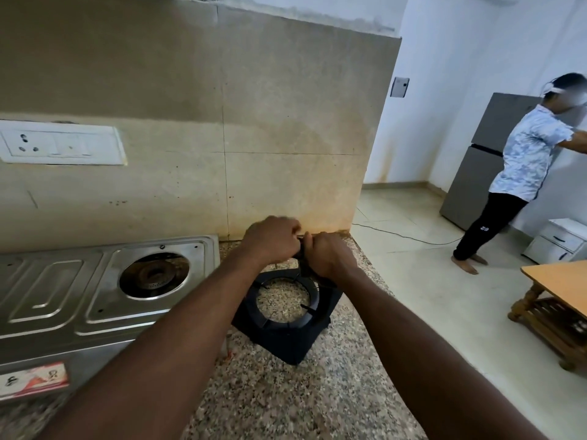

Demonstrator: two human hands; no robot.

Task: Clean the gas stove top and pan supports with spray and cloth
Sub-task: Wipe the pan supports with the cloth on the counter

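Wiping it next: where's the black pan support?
Head view: the pan support lies on the granite counter right of the stove, below left hand and right hand gripping a dark item.

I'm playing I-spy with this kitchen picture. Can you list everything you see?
gas stove: one, silver, left on the counter, burner uncovered
pan support: one, black, on the cloth right of the stove
cloth: one, dark, on the counter
counter: one, speckled granite
socket plate: one, white, wall at left
small box: one, red and white, bottom left
fridge: one, grey, far right
other person: one, pale shirt, by the fridge
table: one, wooden, right edge
drawers: one, white, on the floor
black thing: one, mostly hidden, between both hands
left hand: fingers grip the black thing
right hand: same
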